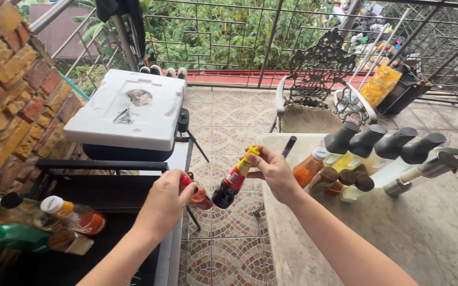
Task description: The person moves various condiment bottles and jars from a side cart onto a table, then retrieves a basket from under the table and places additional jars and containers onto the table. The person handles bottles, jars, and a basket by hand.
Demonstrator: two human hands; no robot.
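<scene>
My right hand (274, 170) holds a small dark sauce bottle (231, 185) with a red label and a yellow cap, tilted with its cap end up, over the tiled floor. My left hand (164, 204) is closed around a small red-orange bottle (199, 197) with a red cap, just left of the dark one. The two bottles are close together but apart. Both hands hover in the gap between a black cart and a stone counter.
Several bottles and black-topped dispensers (364, 153) stand on the stone counter (430, 233) at right. Bottles (75, 216) lie on the black cart (102, 196) at left, under a white foam box (131, 108). A brick wall (6, 95), an ornate metal chair (314, 79) and railings (229, 42) surround.
</scene>
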